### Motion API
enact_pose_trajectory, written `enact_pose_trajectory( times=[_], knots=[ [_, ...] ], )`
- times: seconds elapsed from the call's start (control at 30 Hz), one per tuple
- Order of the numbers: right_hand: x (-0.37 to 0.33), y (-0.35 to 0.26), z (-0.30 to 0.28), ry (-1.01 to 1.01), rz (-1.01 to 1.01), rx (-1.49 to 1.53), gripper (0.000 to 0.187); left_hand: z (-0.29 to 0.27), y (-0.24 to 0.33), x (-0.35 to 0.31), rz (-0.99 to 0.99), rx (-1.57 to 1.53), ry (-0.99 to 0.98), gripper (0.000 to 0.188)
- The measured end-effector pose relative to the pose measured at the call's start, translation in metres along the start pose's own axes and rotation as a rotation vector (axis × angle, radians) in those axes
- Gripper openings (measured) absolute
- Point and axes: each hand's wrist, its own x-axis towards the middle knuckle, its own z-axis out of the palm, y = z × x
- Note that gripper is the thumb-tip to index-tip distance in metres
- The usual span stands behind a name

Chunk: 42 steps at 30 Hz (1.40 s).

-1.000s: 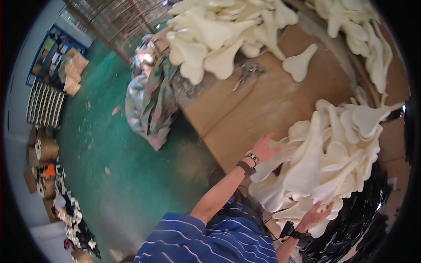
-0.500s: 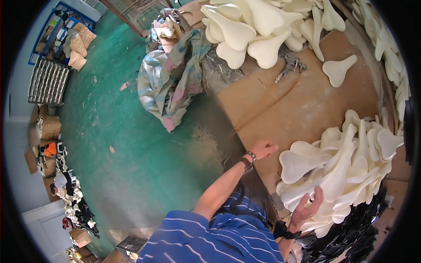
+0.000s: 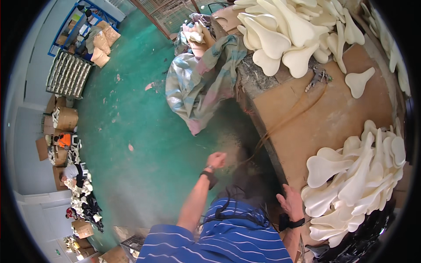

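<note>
My left hand (image 3: 216, 160), with a watch and dark band at the wrist, hangs over the floor left of the workbench. Its fingers are curled in, and nothing shows in them. Beside the bench's near edge, my right hand (image 3: 291, 202) is held with thumb and fingers apart, holding nothing. Just right of it lies a heap of cream saddle-shaped foam pads (image 3: 360, 179). A second heap of such pads (image 3: 280, 33) covers the far end, and a single pad (image 3: 359, 82) rests apart. A spray gun (image 3: 319, 79) with a brownish hose (image 3: 302, 103) lies on the cardboard (image 3: 333, 109).
A crumpled woven sack (image 3: 193, 85) stands left of the bench on the green floor (image 3: 131, 114). Black sheet material (image 3: 359, 241) sits under the near heap. Along the left wall are a rack (image 3: 69, 73), boxes (image 3: 68, 118) and people, one in orange (image 3: 65, 140).
Both hands have drawn left, my left hand off the bench and my right hand away from the foam pads. The view has shifted, with bench and floor farther right.
</note>
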Motion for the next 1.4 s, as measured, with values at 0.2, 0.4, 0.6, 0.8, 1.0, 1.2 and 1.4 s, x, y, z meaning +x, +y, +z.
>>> enact_pose_trajectory(
  times=[0.2, 0.4, 0.6, 0.8, 1.0, 1.2, 1.4],
  knots=[
    [0.032, -0.054, 0.013, -0.108, 0.041, -0.11, 0.053, -0.096, -0.064, 0.047, -0.35, -0.046, 0.266, 0.022],
    [0.147, -0.129, 0.031, -0.134, 0.06, -0.141, 0.056, -0.165, -0.026, 0.166, -0.296, -0.146, 0.321, 0.028],
    [0.363, -0.183, 0.059, 0.057, 0.155, -0.254, 0.075, -0.269, 0.038, 0.396, 0.087, 0.217, 0.467, 0.071],
    [0.508, -0.178, 0.12, 0.047, 0.298, -0.392, 0.101, -0.323, 0.164, 0.561, 0.055, 0.482, 0.645, 0.137],
    [0.524, -0.175, 0.131, -0.044, 0.258, -0.51, 0.118, -0.328, 0.153, 0.627, 0.102, 0.293, 0.454, 0.054],
    [0.513, -0.175, 0.124, -0.117, 0.384, -0.447, 0.121, -0.215, 0.27, 0.439, 0.513, -0.236, 0.348, 0.051],
    [0.512, -0.175, 0.101, -0.148, 0.356, -0.565, 0.101, -0.206, 0.359, 0.292, 0.562, 0.14, 0.276, 0.036]
  ],
)
